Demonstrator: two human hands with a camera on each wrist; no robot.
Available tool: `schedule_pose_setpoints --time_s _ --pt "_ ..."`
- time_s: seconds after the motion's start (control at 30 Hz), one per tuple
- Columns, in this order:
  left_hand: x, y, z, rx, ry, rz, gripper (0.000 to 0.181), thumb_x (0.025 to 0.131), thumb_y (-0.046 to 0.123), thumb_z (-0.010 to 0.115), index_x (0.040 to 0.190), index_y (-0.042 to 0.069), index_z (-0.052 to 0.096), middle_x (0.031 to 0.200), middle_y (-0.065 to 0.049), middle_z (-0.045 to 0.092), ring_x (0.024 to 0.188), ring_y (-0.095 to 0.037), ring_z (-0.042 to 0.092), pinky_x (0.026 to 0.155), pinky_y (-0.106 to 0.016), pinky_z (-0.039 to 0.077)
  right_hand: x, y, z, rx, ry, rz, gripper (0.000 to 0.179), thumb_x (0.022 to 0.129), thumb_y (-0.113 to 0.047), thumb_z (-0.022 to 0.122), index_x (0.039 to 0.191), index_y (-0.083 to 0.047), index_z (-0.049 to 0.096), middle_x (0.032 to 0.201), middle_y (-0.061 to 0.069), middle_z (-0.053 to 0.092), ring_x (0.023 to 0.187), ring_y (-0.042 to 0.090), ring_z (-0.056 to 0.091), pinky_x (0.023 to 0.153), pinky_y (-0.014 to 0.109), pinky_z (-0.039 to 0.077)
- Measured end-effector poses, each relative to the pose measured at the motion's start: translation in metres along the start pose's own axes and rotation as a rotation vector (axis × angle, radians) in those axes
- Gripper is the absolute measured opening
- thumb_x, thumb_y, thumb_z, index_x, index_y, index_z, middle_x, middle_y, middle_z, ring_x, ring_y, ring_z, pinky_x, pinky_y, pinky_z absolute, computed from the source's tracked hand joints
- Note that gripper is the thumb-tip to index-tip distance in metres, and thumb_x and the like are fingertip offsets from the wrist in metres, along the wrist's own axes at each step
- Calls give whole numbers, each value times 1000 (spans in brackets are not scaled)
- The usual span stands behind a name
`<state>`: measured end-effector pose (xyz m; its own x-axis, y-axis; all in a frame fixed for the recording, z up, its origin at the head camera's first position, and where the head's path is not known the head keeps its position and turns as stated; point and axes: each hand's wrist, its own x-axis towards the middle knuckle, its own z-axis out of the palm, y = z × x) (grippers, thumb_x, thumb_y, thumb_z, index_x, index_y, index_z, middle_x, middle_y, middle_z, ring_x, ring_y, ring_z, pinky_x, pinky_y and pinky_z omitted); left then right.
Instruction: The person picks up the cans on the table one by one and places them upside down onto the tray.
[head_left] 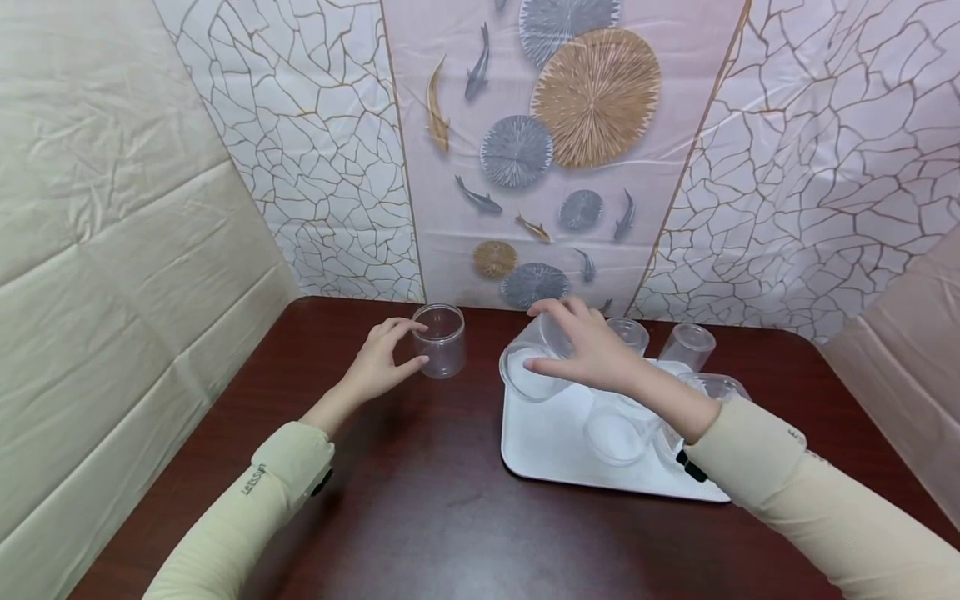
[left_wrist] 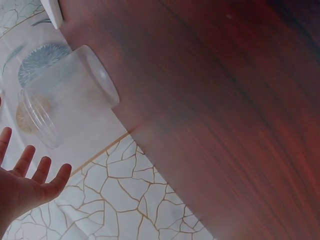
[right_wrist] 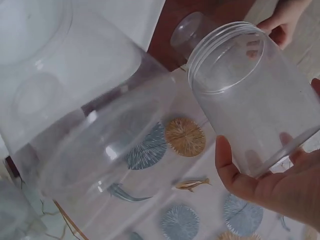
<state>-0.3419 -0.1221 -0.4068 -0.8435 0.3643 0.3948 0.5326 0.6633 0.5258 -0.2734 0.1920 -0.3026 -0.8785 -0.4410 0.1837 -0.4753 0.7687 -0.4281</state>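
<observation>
A clear plastic jar (head_left: 441,346) stands upright on the table, left of the tray. Beside it is my left hand (head_left: 378,362), fingers spread and thumb apart; the left wrist view shows a gap between the fingertips (left_wrist: 62,175) and this jar (left_wrist: 70,97). My right hand (head_left: 596,350) grips another clear jar (head_left: 534,367) round its body, tilted, above the left part of the white tray (head_left: 536,454). The right wrist view shows the threaded mouth of the held jar (right_wrist: 235,85) facing away from the palm, thumb and fingers on opposite sides.
Several more clear containers are on or around the tray: an upright one (head_left: 690,340) at the back right, another (head_left: 628,332) behind the right hand, one (head_left: 617,437) near the front. A patterned sheet (head_left: 337,167) hangs behind the dark wooden table (head_left: 450,517).
</observation>
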Motion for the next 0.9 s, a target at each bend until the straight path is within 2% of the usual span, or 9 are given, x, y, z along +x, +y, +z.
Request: schedule_pose_setpoints --time_s 0.27,0.5,0.7,0.9 --pt "-15 1 -8 1 0 6 43 83 24 71 122 13 57 126 -11 52 120 -34 43 99 -52 38 16 -4 -7 -177 -69 -35 62 82 -41 68 134 -17 44 129 18 42 112 47 44 76 57 47" --pt "-24 0 -13 25 -21 13 44 82 25 72 122 13 57 127 -12 52 119 -35 44 97 -54 39 29 2 -16 -326 -129 -34 62 81 -44 68 133 -19 45 132 19 43 116 49 44 77 58 48" --pt "-32 -3 -16 17 -19 18 44 82 24 72 121 12 57 127 -12 52 119 -36 44 97 -56 36 39 11 -21 -325 -180 -50 62 82 -41 68 133 -17 43 132 26 39 118 52 39 85 61 45" --pt "-41 -5 -18 0 -19 16 43 82 24 72 121 14 57 126 -10 52 119 -34 44 97 -55 36 48 15 -19 -321 -228 -21 64 83 -41 68 136 -16 41 131 28 38 117 50 39 87 61 44"
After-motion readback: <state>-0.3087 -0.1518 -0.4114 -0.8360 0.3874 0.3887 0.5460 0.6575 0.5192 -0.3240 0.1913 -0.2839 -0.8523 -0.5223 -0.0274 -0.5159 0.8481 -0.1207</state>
